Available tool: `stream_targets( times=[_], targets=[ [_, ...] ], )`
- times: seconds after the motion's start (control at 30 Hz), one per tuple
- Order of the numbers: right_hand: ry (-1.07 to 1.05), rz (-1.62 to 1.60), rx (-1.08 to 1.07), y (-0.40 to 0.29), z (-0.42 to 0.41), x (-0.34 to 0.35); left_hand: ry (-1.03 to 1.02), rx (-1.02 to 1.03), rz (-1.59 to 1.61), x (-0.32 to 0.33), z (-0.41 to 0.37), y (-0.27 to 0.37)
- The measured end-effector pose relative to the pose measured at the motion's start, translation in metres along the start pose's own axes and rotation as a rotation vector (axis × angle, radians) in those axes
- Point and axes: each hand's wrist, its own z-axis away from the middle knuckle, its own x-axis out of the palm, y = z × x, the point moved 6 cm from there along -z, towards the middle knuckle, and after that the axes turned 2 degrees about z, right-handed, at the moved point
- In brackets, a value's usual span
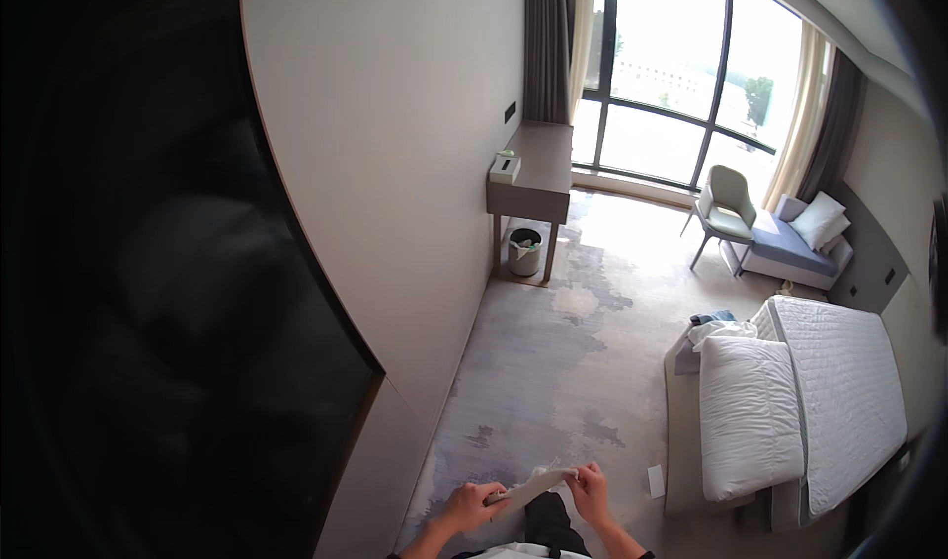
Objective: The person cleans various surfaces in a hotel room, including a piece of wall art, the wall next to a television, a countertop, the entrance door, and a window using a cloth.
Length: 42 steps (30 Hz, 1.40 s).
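Both of my hands hold a flat, pale pad (535, 491), seemingly of cloth, with loose white threads or fringe along its far edge. My left hand (472, 506) grips its left end, fingers curled over the rim. At the right end, which sits higher, the thumb and fingers of my right hand (590, 491) pinch a corner. The pad is stretched between them at a slant above the patterned carpet (533, 381). Its underside is hidden. Below it, a dark-clad leg (554, 526) shows.
To the right, a folded white duvet (749, 418) lies against a bare mattress (848, 403). A white card or sheet (656, 482) is on the carpet. Farther off stand a desk (544, 159) with a tissue box (505, 169), a waste bin (525, 254), an armchair (726, 200) and a sofa (789, 244).
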Motion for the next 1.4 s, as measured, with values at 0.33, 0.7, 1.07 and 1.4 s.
stream_targets(
  times=[0.33,0.7,1.07,1.4],
  targets=[
    [-0.228,-0.481,-0.302,-0.149,-0.315,0.015,0.417,-0.195,-0.122,-0.148,-0.116,0.056],
    [-0.038,-0.419,-1.177,-0.459,-0.521,0.039,0.579,-0.549,-0.129,-0.223,-0.106,0.003],
    [0.169,-0.811,-1.617,-0.694,-0.523,0.095,0.958,-0.304,-0.158,-0.320,-0.188,0.025],
    [0.229,-0.565,-1.686,-0.661,-0.517,0.134,1.555,-0.268,-0.807,-0.381,-0.215,0.084]
  ],
)
